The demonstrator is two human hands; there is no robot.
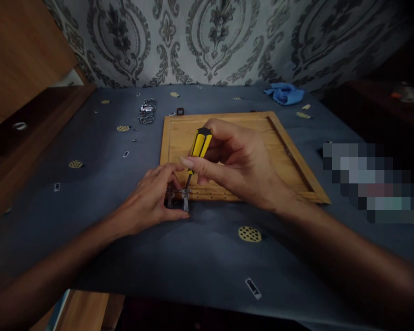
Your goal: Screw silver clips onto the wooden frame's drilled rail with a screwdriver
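My right hand [232, 163] is closed around a yellow and black screwdriver [199, 146], held almost upright. Its tip rests on a small metal hinge [184, 196] at the near left corner of a wooden framed panel [227, 126]. My left hand [155, 200] lies beside the hinge on the dark cloth, its fingers curled and pressed on the metal piece, steadying it against the panel's near edge. Part of the hinge is hidden under those fingers.
A dark blue patterned cloth [131, 257] covers the table. A heap of metal hinges [146, 111] lies at the back left, a blue rag [285, 93] at the back right. Wooden furniture [24, 50] stands at the left, patterned wallpaper behind.
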